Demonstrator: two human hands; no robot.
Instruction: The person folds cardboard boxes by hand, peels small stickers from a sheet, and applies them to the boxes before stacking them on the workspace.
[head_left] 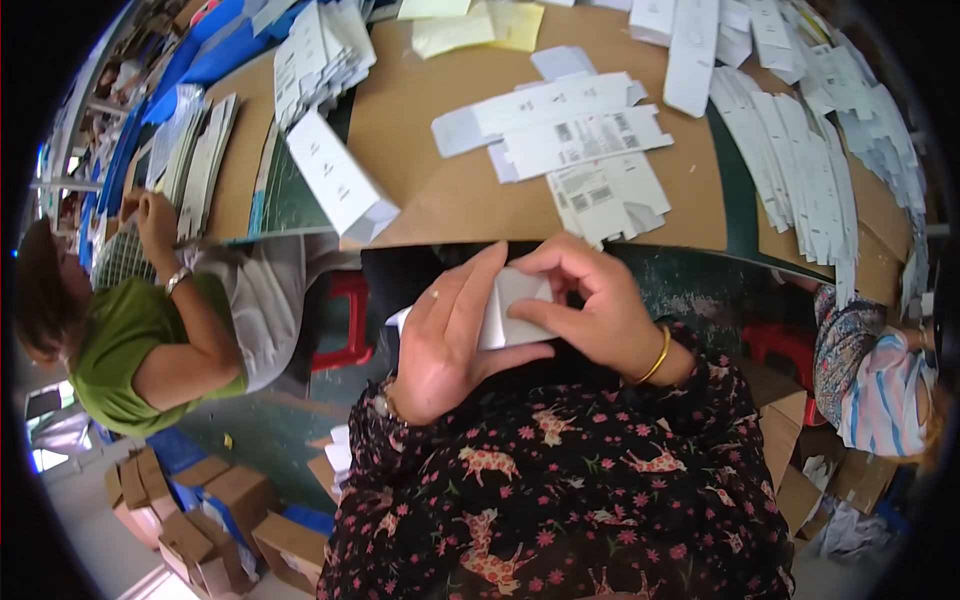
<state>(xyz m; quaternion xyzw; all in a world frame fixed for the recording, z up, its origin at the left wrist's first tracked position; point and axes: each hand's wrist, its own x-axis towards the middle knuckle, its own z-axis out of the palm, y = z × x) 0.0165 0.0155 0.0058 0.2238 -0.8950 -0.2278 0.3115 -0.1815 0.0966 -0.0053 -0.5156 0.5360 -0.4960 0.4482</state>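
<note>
Between my two hands, just off the table's near edge, is a small white paperboard box [515,300]. My left hand [445,335] wraps round its side, with the thumb along the bottom. My right hand [590,305] pinches the box's end, thumb and fingers on the white panels; the far part of the box is hidden by my left hand. On the table ahead lie several flat white box blanks [575,135] with printed panels, loosely overlapping. A white folded box [335,180] with an open end lies on the left, near the table edge.
Stacks of white blanks [790,170] cover the right side, and another pile [320,60] stands at the far left. Yellow paper [515,25] lies at the back. A person in green [150,340] sits at left, another person [880,390] at right. Cardboard boxes [215,490] stand on the floor.
</note>
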